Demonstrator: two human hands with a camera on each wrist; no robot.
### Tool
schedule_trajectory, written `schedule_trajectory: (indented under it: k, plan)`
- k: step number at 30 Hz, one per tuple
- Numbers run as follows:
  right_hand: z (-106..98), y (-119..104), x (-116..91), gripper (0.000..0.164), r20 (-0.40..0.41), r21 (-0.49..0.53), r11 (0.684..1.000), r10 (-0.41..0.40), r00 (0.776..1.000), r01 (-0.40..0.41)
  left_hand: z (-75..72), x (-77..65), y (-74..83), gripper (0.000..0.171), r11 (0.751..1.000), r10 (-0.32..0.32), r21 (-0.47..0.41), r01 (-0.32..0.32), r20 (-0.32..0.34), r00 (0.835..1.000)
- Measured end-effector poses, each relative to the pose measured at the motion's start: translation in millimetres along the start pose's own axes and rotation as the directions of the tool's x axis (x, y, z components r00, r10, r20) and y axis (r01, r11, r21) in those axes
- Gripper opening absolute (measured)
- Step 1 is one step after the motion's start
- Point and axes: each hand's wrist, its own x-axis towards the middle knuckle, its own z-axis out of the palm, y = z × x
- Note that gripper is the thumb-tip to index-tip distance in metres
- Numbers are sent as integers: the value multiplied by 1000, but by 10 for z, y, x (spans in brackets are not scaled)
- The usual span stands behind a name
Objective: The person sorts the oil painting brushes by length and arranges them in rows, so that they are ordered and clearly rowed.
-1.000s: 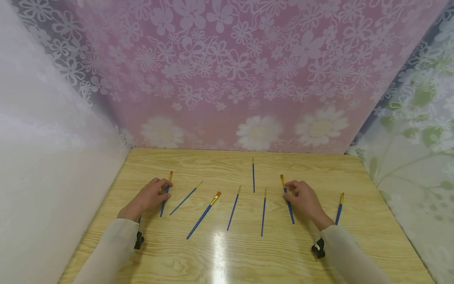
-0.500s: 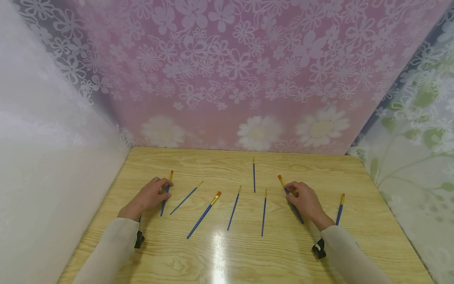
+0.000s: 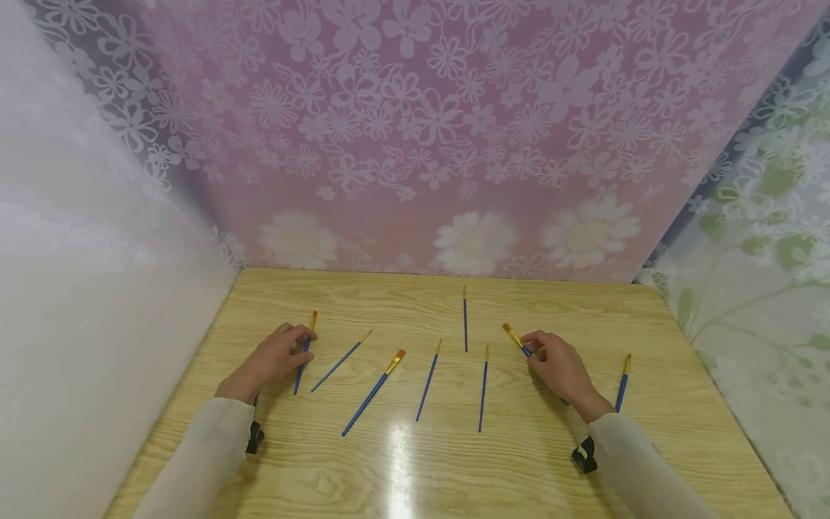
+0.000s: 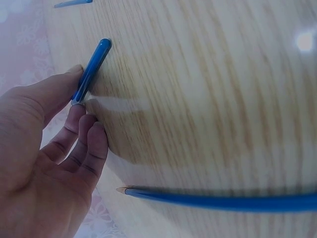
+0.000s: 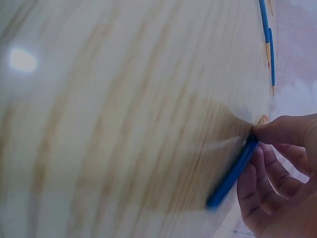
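Note:
My left hand (image 3: 275, 359) pinches a blue flat paintbrush (image 3: 300, 373) between thumb and fingers at the table's left side. Its orange bristles point away from me, and in the left wrist view the blue handle (image 4: 92, 69) shows between thumb and forefinger. On the right side, my right hand (image 3: 556, 366) pinches a second flat paintbrush (image 3: 515, 337) with orange bristles and a gold ferrule. It slants up to the left, and most of its handle is hidden behind the hand. In the right wrist view the handle's end (image 5: 230, 178) sticks out past the fingers.
Between the hands lie a wide flat brush (image 3: 372, 395) and several thin brushes, such as a pointed one (image 3: 428, 380). Another brush (image 3: 622, 382) lies beyond the right wrist, partly hidden by the sleeve. A floral pink curtain (image 3: 415, 144) borders the wooden table (image 3: 363, 476) at the back.
The paintbrush in my right hand has turned, its bristles swinging left and its handle end swinging right behind the hand. My left hand and its brush stay nearly in place.

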Motion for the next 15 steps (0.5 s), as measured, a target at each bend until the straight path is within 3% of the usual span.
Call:
schedule_trajectory:
  k: [15]
  plan:
    - [-32,-7,-3,34,-26,-50,998,-28,999,27,4,2,-5,36,1000,0,-3,0,-8,1000]
